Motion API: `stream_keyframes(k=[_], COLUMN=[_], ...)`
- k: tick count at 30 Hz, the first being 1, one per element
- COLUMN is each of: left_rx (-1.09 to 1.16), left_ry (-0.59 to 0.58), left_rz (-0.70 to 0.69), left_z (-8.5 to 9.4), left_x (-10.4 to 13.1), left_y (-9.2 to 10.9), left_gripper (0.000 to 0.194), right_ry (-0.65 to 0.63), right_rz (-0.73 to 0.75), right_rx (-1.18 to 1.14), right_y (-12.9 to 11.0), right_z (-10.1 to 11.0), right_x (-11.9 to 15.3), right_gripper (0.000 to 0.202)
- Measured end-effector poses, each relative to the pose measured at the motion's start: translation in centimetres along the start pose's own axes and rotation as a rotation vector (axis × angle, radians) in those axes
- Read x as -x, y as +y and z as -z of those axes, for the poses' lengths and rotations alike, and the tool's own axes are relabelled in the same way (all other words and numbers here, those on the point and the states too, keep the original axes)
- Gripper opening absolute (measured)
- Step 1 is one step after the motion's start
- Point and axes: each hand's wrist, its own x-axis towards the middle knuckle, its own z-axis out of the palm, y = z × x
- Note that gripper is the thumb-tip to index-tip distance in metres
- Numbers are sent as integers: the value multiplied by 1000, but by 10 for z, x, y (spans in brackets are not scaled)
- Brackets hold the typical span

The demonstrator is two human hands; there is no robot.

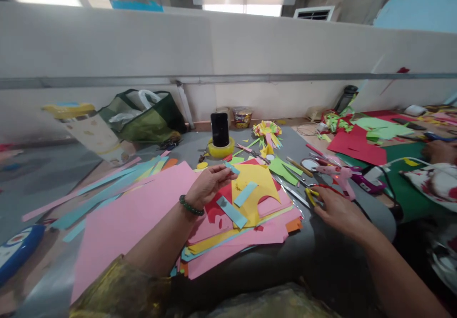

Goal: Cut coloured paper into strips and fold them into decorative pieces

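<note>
My left hand (211, 183), with a green bead bracelet (191, 206) at the wrist, pinches a small light-blue paper piece (232, 168) above a stack of coloured paper. Two light-blue paper strips (232, 212) lie on the yellow sheet (252, 175) at the top of that stack, below the hand. To the right of the stack, my right hand (333, 208) is low over the table with its fingers closed on the yellow handle of a pair of scissors (311, 197). The scissors' blades point away, among other tools.
A pink glue gun (337, 177) lies just beyond my right hand. A phone (220, 130) stands in a yellow tape roll (221, 149). Pink sheets (139, 213) and blue strips cover the left side. A tumbler (89, 132) stands back left. Another person's hand (441, 152) is far right.
</note>
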Motion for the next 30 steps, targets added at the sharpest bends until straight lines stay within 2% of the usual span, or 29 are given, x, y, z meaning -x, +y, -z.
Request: stream_keyframes(k=[3,6,11,14,18,21,23,25,28,30], left_rx=[-4,-11,-29,-39,-41,-30,-19,-13,-11,-9], left_ry=[6,10,-35,-66,-70,-90,-101,-101,-101,-114], left_rz=[-13,2,0,-15,3,21,27,23,6,-9], left_z=[1,0,0,2,3,1,1,1,2,2], left_x=[0,0,0,-2,-2,-1,0,0,0,1], left_y=[1,2,1,-1,-2,-2,-2,-1,-1,-1], left_gripper=[21,23,21,18,19,20,21,21,20,18], right_ry=[48,-7,-87,8,273,406,357,252,165,128], right_rz=[9,-42,-209,-219,4,120,176,266,414,450], right_rx=[45,52,-58,-130,-402,-718,-927,-1031,-951,-795], right_y=[8,14,14,21,24,10,-2,-10,-14,-20], right_z=[3,7,18,17,10,8,8,9,13,19], right_x=[2,-2,-16,-13,3,12,14,14,13,11], right_gripper=[40,42,45,38,42,44,46,56,74,75])
